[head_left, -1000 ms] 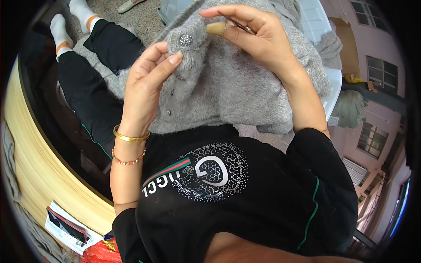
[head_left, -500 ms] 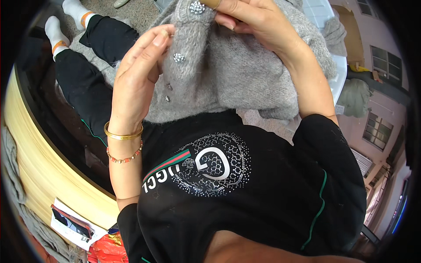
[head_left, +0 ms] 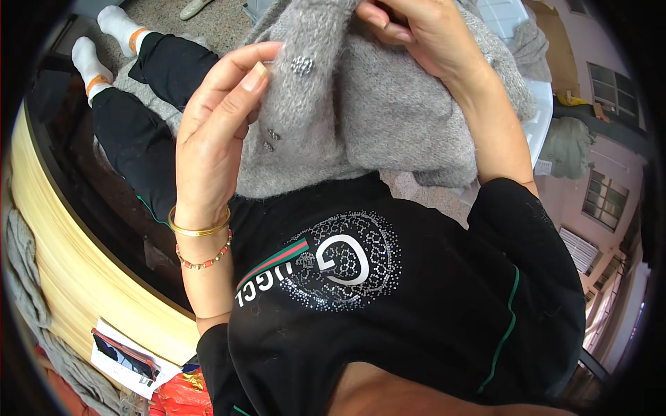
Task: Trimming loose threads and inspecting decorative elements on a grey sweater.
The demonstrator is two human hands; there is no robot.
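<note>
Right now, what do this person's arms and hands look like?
The left sleeve and right sleeve are short and black; the right one shows a thin green line. On the left wrist are a gold bangle and, nearer the elbow, a bracelet of coral and gold beads. The right wrist is bare. The right fingers are partly hidden.

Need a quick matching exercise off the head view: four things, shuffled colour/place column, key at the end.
Things:
1. Knit
2. Bangle
3. Phone
4. Socks

Colour or place:
A. White with orange bands, upper left of the picture
B. Gold, round the left wrist
C. Grey, with dark, glittery buttons
D. On white paper, lower left of the picture

Pairs: 1-C, 2-B, 3-D, 4-A
</note>
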